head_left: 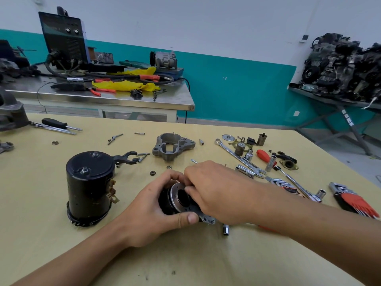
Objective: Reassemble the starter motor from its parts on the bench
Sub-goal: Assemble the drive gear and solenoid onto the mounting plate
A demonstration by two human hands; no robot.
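Head view showed the left hand (152,211) gripping a round black part with a silver ring and flange plate (177,200) at the middle of the tan bench top (61,254), while the right hand (214,193) pinched its rim from three o'clock. A black cylindrical motor body (89,186) stood at nine o'clock of it, and a grey cast nose housing (172,146) lay at twelve.

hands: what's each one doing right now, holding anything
Left hand: grips the round black motor part from the side.
Right hand: fingers curled, pinching the same part's metal rim; anything small in them is hidden.
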